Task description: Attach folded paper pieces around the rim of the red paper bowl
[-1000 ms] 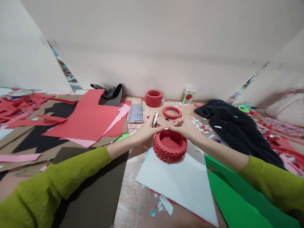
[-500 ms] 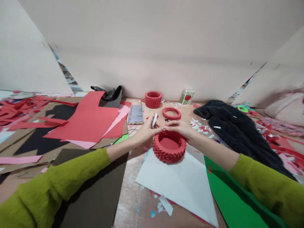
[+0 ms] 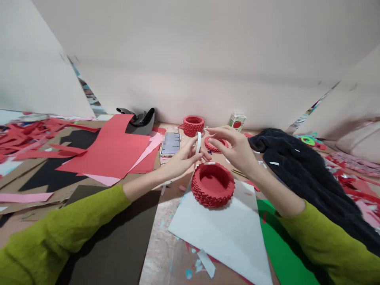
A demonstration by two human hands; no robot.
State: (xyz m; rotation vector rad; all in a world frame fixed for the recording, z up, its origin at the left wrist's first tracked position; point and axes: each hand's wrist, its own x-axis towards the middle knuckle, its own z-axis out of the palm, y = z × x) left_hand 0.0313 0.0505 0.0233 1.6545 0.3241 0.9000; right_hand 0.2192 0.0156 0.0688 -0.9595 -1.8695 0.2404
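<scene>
My left hand (image 3: pixel 188 157) holds a narrow roll of white tape (image 3: pixel 198 143) upright, its fingers curled at the roll. To its right, my right hand (image 3: pixel 234 147) is raised with thumb and fingers apart and nothing visible between them. Below both hands, a round red bowl-like piece built of folded paper (image 3: pixel 213 186) lies on a white sheet (image 3: pixel 228 237). A small white strip (image 3: pixel 210 163) shows on its far rim. Behind my right hand, partly hidden, lies a thinner red paper ring (image 3: pixel 215 145).
A taller red paper ring (image 3: pixel 193 126) and a small carton (image 3: pixel 237 121) stand by the wall. Left are a phone (image 3: pixel 171 143), a cap (image 3: pixel 144 122) and red paper sheets (image 3: pixel 109 154). A dark cloth (image 3: pixel 285 158) and a green sheet (image 3: pixel 285 237) lie right.
My hands, which met over the far rim of the red bowl-like piece, have separated. The right hand has lifted with its fingers spreading. A white strip now shows on the rim.
</scene>
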